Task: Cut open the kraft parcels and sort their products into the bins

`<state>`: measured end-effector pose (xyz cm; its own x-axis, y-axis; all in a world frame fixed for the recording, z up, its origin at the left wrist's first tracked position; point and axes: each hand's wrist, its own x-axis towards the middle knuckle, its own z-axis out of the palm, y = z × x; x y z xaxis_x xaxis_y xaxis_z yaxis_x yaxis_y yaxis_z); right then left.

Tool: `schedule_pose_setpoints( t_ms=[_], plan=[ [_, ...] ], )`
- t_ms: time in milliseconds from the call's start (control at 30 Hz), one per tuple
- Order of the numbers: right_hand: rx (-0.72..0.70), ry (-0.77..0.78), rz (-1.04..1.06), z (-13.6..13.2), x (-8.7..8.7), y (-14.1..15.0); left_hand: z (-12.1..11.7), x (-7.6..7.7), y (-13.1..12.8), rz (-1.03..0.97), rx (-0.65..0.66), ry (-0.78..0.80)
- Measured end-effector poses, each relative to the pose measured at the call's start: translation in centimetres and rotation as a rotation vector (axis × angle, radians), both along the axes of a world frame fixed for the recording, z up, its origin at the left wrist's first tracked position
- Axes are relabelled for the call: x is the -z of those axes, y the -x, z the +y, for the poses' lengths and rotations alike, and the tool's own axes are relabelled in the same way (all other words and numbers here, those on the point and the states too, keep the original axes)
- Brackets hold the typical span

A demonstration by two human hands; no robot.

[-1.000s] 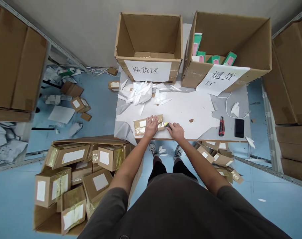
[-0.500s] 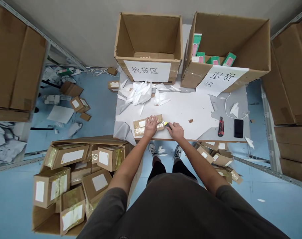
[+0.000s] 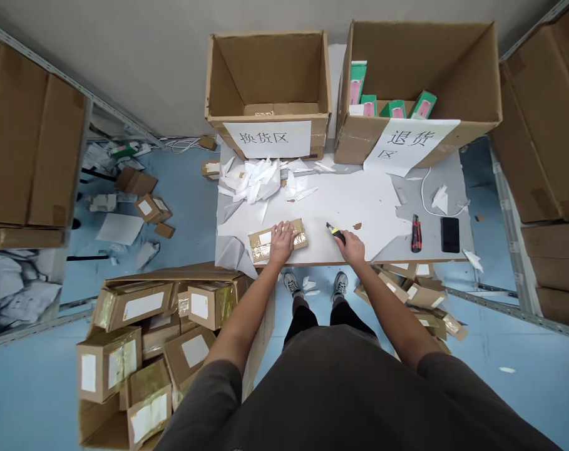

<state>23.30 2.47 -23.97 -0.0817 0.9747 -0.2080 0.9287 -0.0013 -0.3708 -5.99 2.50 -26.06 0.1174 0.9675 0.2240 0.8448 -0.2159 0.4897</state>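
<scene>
A small taped cardboard box [image 3: 260,252] with a white label lies near the front edge of the table. My left hand [image 3: 281,243] rests on top of it with fingers stretched out, covering part of the box. To the right, my right hand [image 3: 352,248] is closed around a yellow and black utility knife [image 3: 337,234]. The knife's tip points up and left, apart from the box, above the white table covering. A red and black utility knife [image 3: 416,234] lies farther right, beside a black phone [image 3: 450,235].
Two large open cartons with paper signs, a left carton [image 3: 319,141] and a right carton [image 3: 347,141], stand at the back. Green and pink boxes [image 3: 397,109] sit in the right one. Torn paper [image 3: 264,178] covers the table's back left. A big carton [image 3: 94,432] of parcels stands lower left.
My right hand has drawn the knife away from the box, to the right. My left hand stays on the box. The view has shifted slightly.
</scene>
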Motion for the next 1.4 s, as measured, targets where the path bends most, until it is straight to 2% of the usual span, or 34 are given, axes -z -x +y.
schedule_pose_setpoints(
  t_ms=[100, 267, 400, 600, 700, 833, 967, 1067, 1133, 1267, 1400],
  plan=[
    [-0.027, 0.000, 0.054, -0.9, 0.3, 0.2, 0.0, 0.0, 0.2, 0.009, 0.000, 0.008],
    [-0.220, -0.012, 0.159, -1.4, -0.3, 2.3, 0.2, 0.4, 0.5, -0.012, -0.023, 0.018],
    [-0.300, 0.017, 0.150, -1.0, -0.8, 3.9, 0.2, 0.6, 0.6, -0.014, -0.033, 0.029],
    [-0.342, -0.004, 0.102, 0.9, -0.9, 5.0, 0.1, 0.1, 0.4, -0.008, -0.021, 0.020],
    [-0.348, -0.015, 0.101, 1.2, -1.0, 4.3, 0.1, -0.2, 0.2, -0.009, -0.010, 0.007],
    [-0.261, -0.016, 0.192, 0.2, -0.8, 2.6, 0.1, -0.7, -0.1, -0.067, -0.022, 0.043],
    [-0.032, 0.037, 0.326, -1.4, 1.0, -0.5, 0.1, -1.1, -0.4, -0.113, -0.057, 0.128],
    [0.223, 0.064, 0.215, -2.1, 3.3, -3.8, 0.1, -1.6, -0.6, -0.123, -0.076, 0.138],
    [0.344, 0.041, 0.093, -2.1, 5.0, -5.9, 0.0, -2.0, -0.7, -0.123, -0.082, 0.141],
    [0.325, -0.007, -0.030, -1.2, 8.3, -8.2, 0.3, -3.5, 0.0, -0.140, -0.040, 0.212],
    [0.301, 0.026, -0.113, 0.0, 10.3, -8.3, 0.6, -5.9, 2.7, -0.147, 0.012, 0.245]
  ],
)
